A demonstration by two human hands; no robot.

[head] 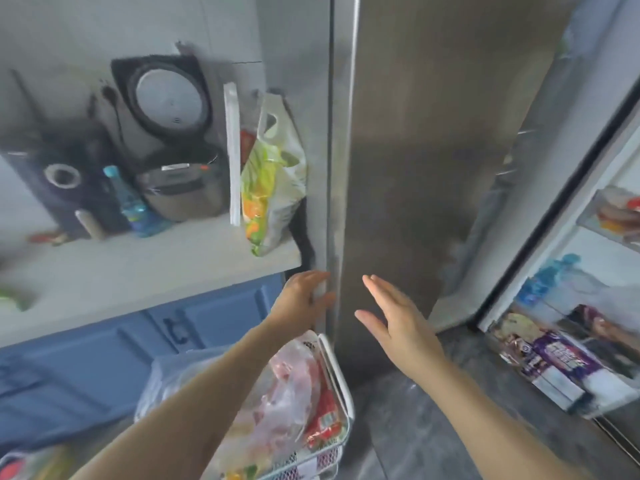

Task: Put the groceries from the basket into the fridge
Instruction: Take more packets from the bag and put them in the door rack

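My left hand (304,299) curls its fingers round the left edge of the closed steel fridge door (415,168). My right hand (394,317) hovers flat, fingers straight and loosely together, just before that door's face, holding nothing. Below my left forearm sits the white wire basket (341,382), against the door's lower edge, with bagged meat (291,382) inside. Right of me, the other door (568,306) stands open, its shelves stocked.
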